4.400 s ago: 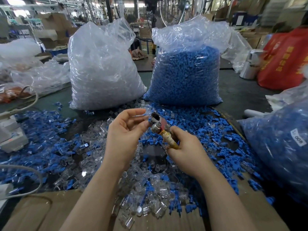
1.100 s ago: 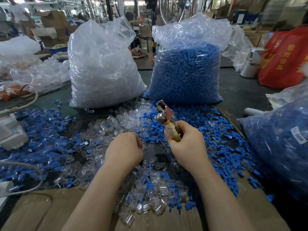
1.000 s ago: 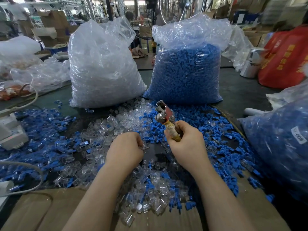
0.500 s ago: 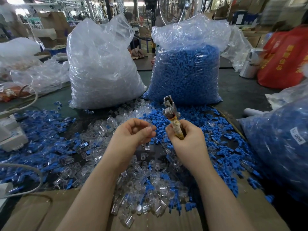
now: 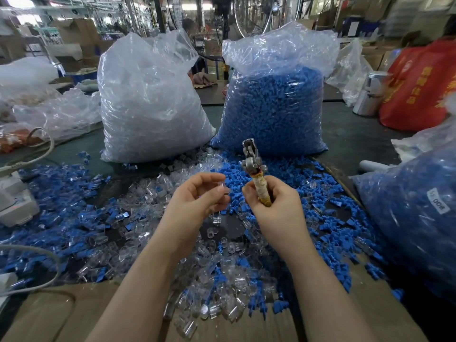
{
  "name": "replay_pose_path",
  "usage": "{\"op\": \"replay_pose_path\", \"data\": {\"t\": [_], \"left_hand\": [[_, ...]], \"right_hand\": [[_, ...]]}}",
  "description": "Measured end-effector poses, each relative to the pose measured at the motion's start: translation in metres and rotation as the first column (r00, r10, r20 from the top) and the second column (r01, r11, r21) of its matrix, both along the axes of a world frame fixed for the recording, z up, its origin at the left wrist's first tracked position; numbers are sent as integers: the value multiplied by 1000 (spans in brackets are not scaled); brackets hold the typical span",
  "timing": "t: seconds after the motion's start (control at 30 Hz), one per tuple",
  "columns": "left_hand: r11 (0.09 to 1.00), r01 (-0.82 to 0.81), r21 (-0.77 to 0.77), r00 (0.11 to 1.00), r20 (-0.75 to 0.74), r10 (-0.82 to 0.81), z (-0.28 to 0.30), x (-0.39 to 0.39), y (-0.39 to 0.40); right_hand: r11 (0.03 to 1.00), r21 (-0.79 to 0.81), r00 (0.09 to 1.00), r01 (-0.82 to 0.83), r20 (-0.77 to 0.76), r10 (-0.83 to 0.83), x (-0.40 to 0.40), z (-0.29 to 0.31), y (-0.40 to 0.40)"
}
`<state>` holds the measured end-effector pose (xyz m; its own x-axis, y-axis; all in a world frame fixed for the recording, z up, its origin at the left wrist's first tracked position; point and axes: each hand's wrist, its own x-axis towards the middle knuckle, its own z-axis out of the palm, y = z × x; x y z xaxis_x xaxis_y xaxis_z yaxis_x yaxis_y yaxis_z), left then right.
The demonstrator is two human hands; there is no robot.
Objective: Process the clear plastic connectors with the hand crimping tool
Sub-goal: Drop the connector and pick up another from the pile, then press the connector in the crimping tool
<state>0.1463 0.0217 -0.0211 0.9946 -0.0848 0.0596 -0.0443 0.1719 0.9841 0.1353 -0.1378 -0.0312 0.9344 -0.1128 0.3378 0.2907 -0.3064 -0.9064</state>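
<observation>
My right hand (image 5: 274,206) grips the taped handle of the hand crimping tool (image 5: 253,164), whose metal head points up and away above the pile. Just left of it, my left hand (image 5: 197,201) is raised off the table and pinches one clear plastic connector (image 5: 223,188) between thumb and fingertips. The connector sits a short way left of the tool's handle, apart from the head. Loose clear connectors (image 5: 212,282) mixed with blue parts (image 5: 291,166) cover the table under both hands.
A big bag of clear connectors (image 5: 148,99) and a big bag of blue parts (image 5: 274,107) stand behind the pile. Another blue-filled bag (image 5: 414,208) lies at the right. A white device (image 5: 14,203) and cables sit at the left; cardboard (image 5: 61,314) lies at the near edge.
My left hand went down into the pile, then rose with a clear connector pinched in its fingers. The tool in my right hand tilted from leaning left to nearly upright.
</observation>
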Motion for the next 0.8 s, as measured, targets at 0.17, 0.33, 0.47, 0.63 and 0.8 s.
{"op": "replay_pose_path", "data": {"t": [0.17,0.33,0.47,0.63,0.8], "left_hand": [[995,38,-89,997,-58,-43,2,-2,-5],[980,66,-185,988,-123,-89,1,-2,-9],[969,67,-238,982,-155,-106,2,-2,-11],[965,59,-256,980,-169,-105,2,-1,-10],[976,51,-211,987,-141,-82,3,-1,-10]], "right_hand": [[1000,10,1000,4,11,-4,0,1,1],[999,41,999,9,32,-11,-1,2,0],[997,69,998,40,40,-43,1,1,-1],[999,16,999,41,27,-42,3,-2,-2],[999,-30,999,35,31,-34,4,-3,0]]}}
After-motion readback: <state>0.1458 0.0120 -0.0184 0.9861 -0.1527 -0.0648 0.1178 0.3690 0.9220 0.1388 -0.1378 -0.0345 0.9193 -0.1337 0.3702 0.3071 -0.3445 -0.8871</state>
